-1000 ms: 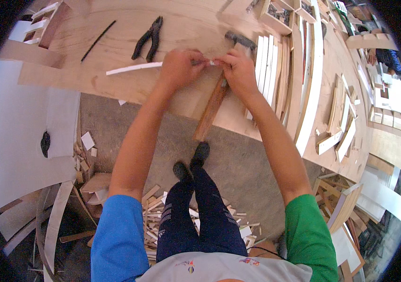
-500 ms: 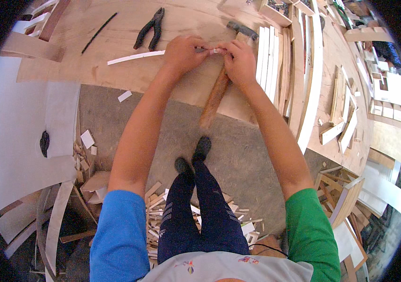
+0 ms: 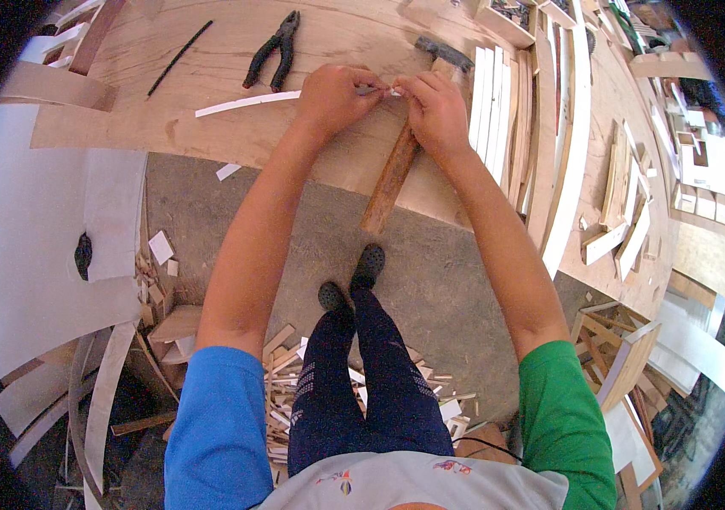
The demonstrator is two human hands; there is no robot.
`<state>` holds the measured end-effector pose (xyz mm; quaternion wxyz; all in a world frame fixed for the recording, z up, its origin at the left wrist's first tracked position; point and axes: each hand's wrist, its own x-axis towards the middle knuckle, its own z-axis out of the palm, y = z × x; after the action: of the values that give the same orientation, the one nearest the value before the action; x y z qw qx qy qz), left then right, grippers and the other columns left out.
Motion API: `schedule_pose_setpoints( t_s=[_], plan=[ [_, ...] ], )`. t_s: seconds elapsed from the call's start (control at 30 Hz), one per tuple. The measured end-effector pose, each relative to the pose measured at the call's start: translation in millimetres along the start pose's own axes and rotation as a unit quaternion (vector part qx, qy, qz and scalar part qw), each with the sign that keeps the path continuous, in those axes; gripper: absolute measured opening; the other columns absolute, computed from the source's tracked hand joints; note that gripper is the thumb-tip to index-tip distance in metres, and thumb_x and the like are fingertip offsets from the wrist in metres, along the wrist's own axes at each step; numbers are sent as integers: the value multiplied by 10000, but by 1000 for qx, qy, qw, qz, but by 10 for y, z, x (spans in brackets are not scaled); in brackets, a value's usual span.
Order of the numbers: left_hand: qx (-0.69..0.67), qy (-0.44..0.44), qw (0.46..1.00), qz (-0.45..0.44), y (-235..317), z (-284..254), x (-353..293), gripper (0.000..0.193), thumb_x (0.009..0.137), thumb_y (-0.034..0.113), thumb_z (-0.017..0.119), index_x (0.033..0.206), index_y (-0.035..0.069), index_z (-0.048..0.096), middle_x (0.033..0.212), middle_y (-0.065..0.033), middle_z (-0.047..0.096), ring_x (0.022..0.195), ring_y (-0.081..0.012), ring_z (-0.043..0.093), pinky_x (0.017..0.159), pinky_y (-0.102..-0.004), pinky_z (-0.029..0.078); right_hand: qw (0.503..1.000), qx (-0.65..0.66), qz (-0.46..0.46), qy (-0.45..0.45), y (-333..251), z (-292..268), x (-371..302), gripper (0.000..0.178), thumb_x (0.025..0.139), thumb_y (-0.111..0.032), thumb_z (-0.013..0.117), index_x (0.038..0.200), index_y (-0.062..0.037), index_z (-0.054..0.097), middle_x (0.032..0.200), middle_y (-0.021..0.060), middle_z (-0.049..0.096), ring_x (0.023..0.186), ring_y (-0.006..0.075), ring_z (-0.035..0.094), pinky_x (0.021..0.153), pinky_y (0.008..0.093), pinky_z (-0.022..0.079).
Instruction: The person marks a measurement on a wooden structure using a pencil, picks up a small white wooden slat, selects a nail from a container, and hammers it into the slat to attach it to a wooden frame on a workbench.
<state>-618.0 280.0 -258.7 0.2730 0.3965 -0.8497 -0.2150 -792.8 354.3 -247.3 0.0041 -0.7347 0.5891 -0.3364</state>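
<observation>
Over the wooden workbench my left hand and my right hand meet fingertip to fingertip. Both are pinched closed around something small and whitish that I cannot make out. A thin white strip of wood runs from the left and ends at or under my left hand. Beneath my right hand lies a hammer, its wooden handle sticking out past the bench's near edge and its dark head up at the far right. Black pliers rest with handles spread, left of my hands.
A thin black rod lies at the far left of the bench. White and bare wood strips are stacked close to my right hand. Loose offcuts sit farther right. Wood scraps cover the floor around my legs.
My hands stay together in nearly the same place, with small shifts of the fingers. The whole view has moved slightly; the tools and strips lie as before.
</observation>
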Motion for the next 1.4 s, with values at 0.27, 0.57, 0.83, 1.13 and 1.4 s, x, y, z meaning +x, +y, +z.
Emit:
schedule_pose_setpoints(
  t_s=[0.27,0.57,0.83,1.13,1.4],
  plan=[
    [16,4,1000,-2,23,13,-5,245,753,417,708,843,195,759,784,-101,695,755,-312,665,676,-418,524,1000,25,-14,-3,-8,-18,42,203,774,20,583,942,-45,678,905,117,659,863,331,620,759,412,499],
    [18,16,1000,-8,37,20,-5,208,744,371,716,839,192,759,809,-80,702,762,-298,669,682,-409,529,998,55,-2,-32,43,16,50,255,740,-20,565,946,-104,691,889,118,655,906,347,611,821,449,500],
    [-5,-4,1000,-12,-16,20,17,198,746,383,716,831,210,758,788,-81,699,748,-282,673,674,-399,529,991,120,37,-46,9,-32,56,280,752,-6,589,999,-102,682,974,131,654,974,354,605,875,449,487],
    [13,-36,998,-43,85,-71,11,231,770,429,704,882,236,761,780,-87,698,743,-282,673,688,-394,526,931,103,350,-23,-332,-366,-239,413,790,-233,735,1100,-18,566,883,186,670,825,355,665,758,422,531],
    [-64,-107,989,-74,74,-91,82,231,779,299,734,1009,282,744,829,-67,701,748,-228,654,701,-362,519,935,11,355,-14,-427,-156,-297,696,725,-307,766,1245,43,462,785,192,661,731,329,666,693,398,522]
  ],
)
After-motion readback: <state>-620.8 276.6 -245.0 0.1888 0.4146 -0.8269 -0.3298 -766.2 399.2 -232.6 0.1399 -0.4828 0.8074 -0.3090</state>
